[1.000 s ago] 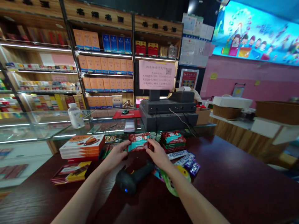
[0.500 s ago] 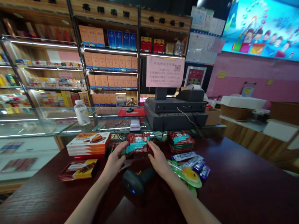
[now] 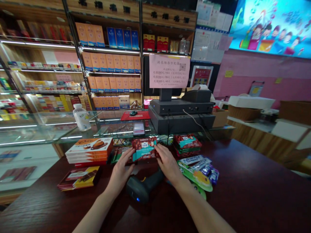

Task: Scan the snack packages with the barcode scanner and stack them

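A brown and teal packet of whole hazelnut chocolate point(image 3: 145, 149) is held up between my two hands, its printed front towards me. My left hand point(image 3: 121, 170) grips its left edge, thumb below. At the right edge, the fingers of my right hand point(image 3: 169, 164) press against the wrapper. Below the packet, a black barcode scanner point(image 3: 138, 189) lies on the table with a blue light showing. Behind my left fingers lie similar packets point(image 3: 118, 155), partly hidden. A stack of matching hazelnut packets point(image 3: 187, 145) stands beyond my right hand.
Orange and white boxes point(image 3: 88, 150) are stacked at left, with yellow and red chocolate bars point(image 3: 79, 177) in front. Green packages point(image 3: 198, 177) and blue-purple wrapped bars point(image 3: 206, 170) lie right. Behind are a glass counter, a white bottle point(image 3: 81, 118) and a cash register point(image 3: 181, 118).
The packet stays between both hands and tilts slightly, its right side a little higher. My right hand has shifted slightly right and up. The whole view has shifted a little.
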`<state>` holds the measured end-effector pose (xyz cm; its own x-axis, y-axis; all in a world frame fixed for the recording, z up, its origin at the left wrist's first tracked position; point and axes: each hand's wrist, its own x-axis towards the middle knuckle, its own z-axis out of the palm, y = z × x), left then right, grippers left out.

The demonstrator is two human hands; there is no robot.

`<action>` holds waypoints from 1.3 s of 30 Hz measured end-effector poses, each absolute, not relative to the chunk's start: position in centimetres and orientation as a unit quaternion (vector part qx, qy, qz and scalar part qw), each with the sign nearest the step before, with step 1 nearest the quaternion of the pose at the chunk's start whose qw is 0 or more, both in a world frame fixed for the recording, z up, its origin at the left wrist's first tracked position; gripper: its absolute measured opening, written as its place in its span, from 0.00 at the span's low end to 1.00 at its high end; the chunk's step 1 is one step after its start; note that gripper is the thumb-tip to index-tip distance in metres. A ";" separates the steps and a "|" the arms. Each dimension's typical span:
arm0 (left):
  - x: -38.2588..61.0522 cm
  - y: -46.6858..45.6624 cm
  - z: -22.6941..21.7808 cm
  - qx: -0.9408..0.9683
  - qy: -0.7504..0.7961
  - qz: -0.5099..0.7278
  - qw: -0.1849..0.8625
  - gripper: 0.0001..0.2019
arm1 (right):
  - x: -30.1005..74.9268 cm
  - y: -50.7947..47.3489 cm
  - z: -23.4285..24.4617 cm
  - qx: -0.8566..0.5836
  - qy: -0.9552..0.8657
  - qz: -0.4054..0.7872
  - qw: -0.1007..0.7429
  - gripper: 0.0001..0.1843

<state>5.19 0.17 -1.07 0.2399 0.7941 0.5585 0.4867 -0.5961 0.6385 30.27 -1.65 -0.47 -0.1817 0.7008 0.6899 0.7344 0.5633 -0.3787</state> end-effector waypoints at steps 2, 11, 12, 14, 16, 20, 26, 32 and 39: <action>5.2 0.0 -1.0 0.769 0.414 0.461 0.156 0.26 | 30.4 -1.7 -0.3 -0.465 -0.772 -0.029 0.432 0.38; 5.2 -0.6 -0.4 0.768 0.422 0.462 0.139 0.23 | 30.6 -2.2 0.4 -0.452 -0.780 -0.051 0.429 0.34; 5.1 -0.6 -0.4 0.771 0.419 0.459 0.139 0.23 | 30.6 -2.3 0.5 -0.450 -0.781 -0.050 0.431 0.34; 4.9 -0.6 -0.3 0.777 0.410 0.456 0.140 0.23 | 30.5 -2.4 0.6 -0.442 -0.781 -0.048 0.439 0.34; 4.7 -0.7 0.0 0.781 0.399 0.458 0.144 0.23 | 30.4 -2.6 0.7 -0.432 -0.778 -0.047 0.454 0.33; 4.8 -1.1 0.5 0.767 0.402 0.472 0.167 0.20 | 30.4 -2.9 1.1 -0.415 -0.759 -0.038 0.501 0.26; 5.1 -1.6 1.0 0.714 0.441 0.508 0.192 0.17 | 30.2 -3.3 1.2 -0.433 -0.724 -0.002 0.537 0.14; 4.8 -1.4 0.7 0.703 0.459 0.501 0.210 0.19 | 29.4 -3.4 1.4 -0.481 -0.687 0.022 0.544 0.10; 5.1 -1.0 0.5 0.673 0.464 0.538 0.207 0.12 | 29.0 -3.3 1.4 -0.540 -0.632 0.062 0.552 0.14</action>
